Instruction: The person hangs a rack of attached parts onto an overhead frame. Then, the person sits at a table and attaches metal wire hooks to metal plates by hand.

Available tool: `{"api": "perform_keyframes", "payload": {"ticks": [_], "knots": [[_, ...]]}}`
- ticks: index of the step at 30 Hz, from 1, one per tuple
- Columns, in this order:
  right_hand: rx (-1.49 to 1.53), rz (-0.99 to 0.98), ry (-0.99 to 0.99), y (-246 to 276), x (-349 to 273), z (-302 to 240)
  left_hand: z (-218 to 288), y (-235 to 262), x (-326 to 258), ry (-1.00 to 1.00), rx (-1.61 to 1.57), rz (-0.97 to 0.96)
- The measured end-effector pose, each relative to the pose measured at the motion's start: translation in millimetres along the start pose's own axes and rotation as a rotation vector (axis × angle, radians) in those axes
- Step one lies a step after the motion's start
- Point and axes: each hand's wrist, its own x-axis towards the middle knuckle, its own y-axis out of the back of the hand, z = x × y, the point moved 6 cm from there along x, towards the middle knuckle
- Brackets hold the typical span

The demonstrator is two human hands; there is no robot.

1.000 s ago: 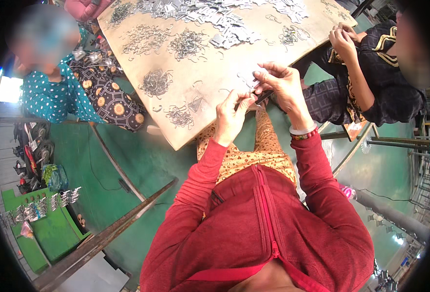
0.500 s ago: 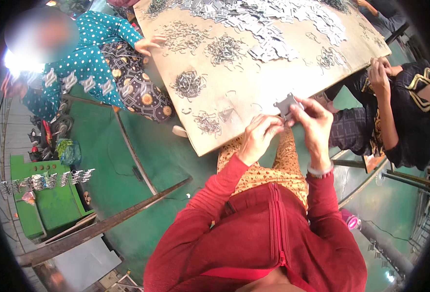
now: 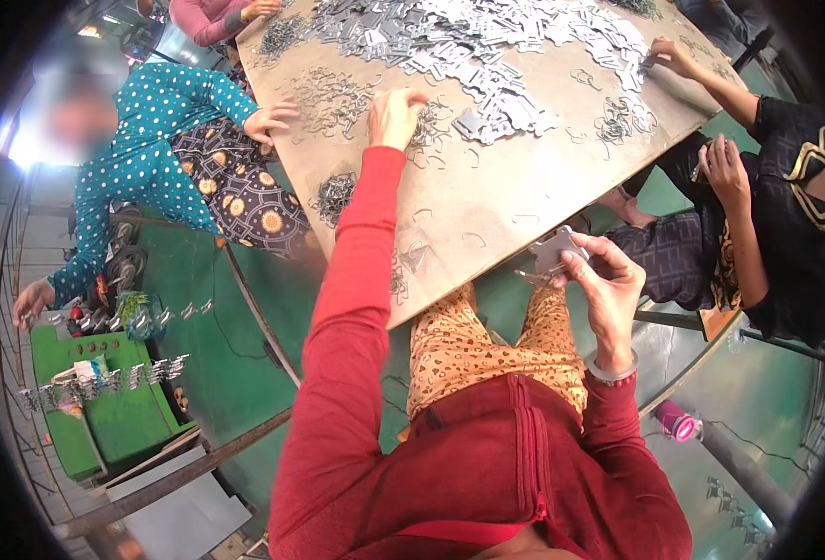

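Note:
My right hand [image 3: 608, 280] pinches a flat grey metal plate [image 3: 552, 248] with notched edges, held just off the table's near edge. A thin bent wire hook [image 3: 530, 274] sticks out from the plate's lower side. Across the table, my left hand [image 3: 394, 119] is down at a small heap of bent wire hooks [image 3: 430, 133]. Its fingers are curled together, and what lies between them is hidden. A few loose hooks [image 3: 473, 238] lie on the tabletop [image 3: 487, 196] between my hands.
A big heap of metal plates [image 3: 506, 98] covers the far middle. More hook piles [image 3: 336, 196] lie leftward and rightward [image 3: 618, 121]. A co-worker in a dotted teal top [image 3: 165, 140] sits left, another in black [image 3: 786, 205] right. Small metal parts hang over a green surface [image 3: 118, 411].
My left hand has left the plate and reached forward to the hook heap. My right hand keeps the plate, now slightly lower. The right-hand co-worker's arm now reaches onto the table.

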Motion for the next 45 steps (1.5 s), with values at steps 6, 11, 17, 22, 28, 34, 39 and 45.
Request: {"api": "perform_keyframes", "payload": {"ticks": [6,11,17,22,28,34,39,45], "knots": [[-0.005,0.043,0.041,12.3,-5.3,-7.0,17.2,-39.7,-1.9,-0.238,0.438,-0.29],[-0.012,0.044,0.06,8.2,-16.3,-13.5,12.3,-34.3,-5.4,-0.309,0.365,-0.077],[-0.054,0.008,0.058,2.4,-22.3,-10.9,5.1,-51.5,-15.6,-0.521,0.596,-0.101],[-0.146,0.041,0.096,7.6,-26.2,-4.1,56.8,-19.2,-42.7,-0.27,0.151,-0.039],[-0.134,0.05,0.064,6.6,-26.0,8.5,172.1,4.2,-161.4,0.198,-1.007,-0.447],[-0.117,0.061,0.065,4.1,-31.1,7.0,190.7,-0.5,-192.7,0.196,-1.156,-0.456],[-0.156,0.073,0.109,-0.1,-35.9,3.9,191.2,7.0,-193.9,0.269,-1.199,-0.468],[-0.348,0.083,0.284,3.5,-39.4,-1.3,196.2,-6.0,-207.5,0.263,-1.191,-0.48]]}}
